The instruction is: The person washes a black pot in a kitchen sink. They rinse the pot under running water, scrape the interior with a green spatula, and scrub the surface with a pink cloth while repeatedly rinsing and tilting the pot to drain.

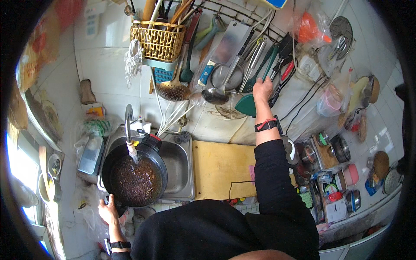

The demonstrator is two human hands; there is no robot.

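Observation:
My left hand (109, 209) grips a handle at the near side of a black wok (138, 182), which rests over the left part of the steel sink (177, 172). Water runs from the faucet (129, 117) into the wok, where brown liquid with bits of residue lies. Raised to the wall rack, my right hand (263, 88) is closed around the handle of a green spatula (247, 105), whose broad blade points down. Beside that hand hang a whisk (257, 55), a steel ladle (215, 96) and a round strainer (227, 76).
A yellow cutting board (224, 169) lies right of the sink. A woven utensil basket (158, 40) and a brass-coloured skimmer (173, 91) hang on the wall. Black cables (302, 97) run down near my right arm. Bowls and jars crowd the right side; a lidded plastic box (91, 155) stands left of the sink.

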